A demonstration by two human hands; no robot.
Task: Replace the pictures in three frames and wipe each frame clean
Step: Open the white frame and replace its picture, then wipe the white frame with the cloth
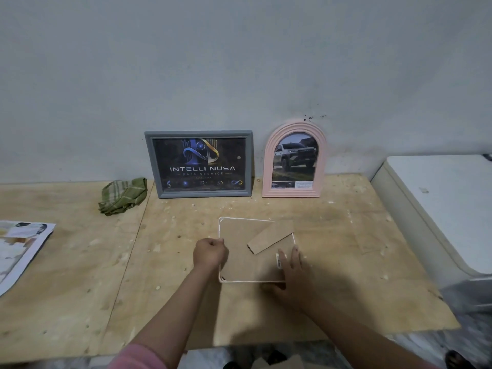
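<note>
frames number three: two upright, one face-down frame (pixel 253 251) gripped by left hand (pixel 210 253); right hand (pixel 294 272) flat on it.

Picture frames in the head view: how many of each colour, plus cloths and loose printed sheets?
Grey rectangular frame with a logo poster, leaning on the wall: 1
Pink arched frame with a car picture, leaning on the wall: 1
White frame lying face down, brown backing up: 1
Green striped cloth: 1
Loose printed sheet at the left edge: 1
Total: 5

One head-worn wide view looks forward and down, close over the plywood table (pixel 80 275), facing the wall (pixel 239 62).
</note>
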